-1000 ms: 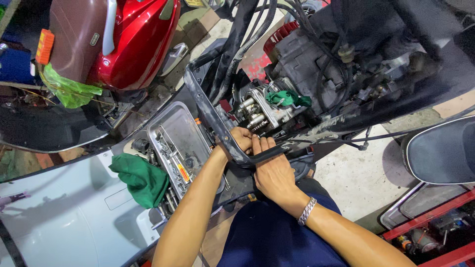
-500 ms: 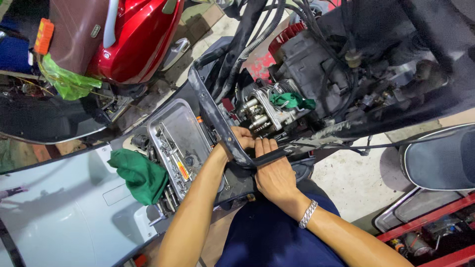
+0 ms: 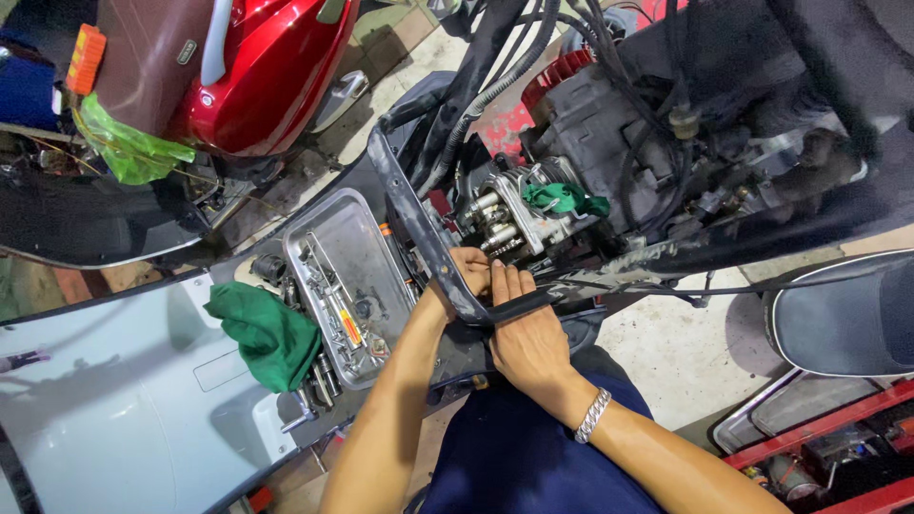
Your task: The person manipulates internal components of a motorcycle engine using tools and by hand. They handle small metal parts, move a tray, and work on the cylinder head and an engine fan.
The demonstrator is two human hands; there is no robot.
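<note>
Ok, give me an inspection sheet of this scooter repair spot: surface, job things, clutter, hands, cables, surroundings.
Surface: bare concrete floor, stained, with a pale grey scooter body panel lying at the left.
Job's things: black metal frame bar beside the exposed metal engine head; a green cloth plug sits in the engine.
Clutter: rectangular steel tray holding small tools and parts; crumpled green rag beside it.
Hands: left hand and right hand both rest on the frame bar; grip is not clear. Silver chain bracelet on the right wrist.
Cables: black hoses and wires run above the engine.
Surroundings: red scooter body, black seat.
</note>
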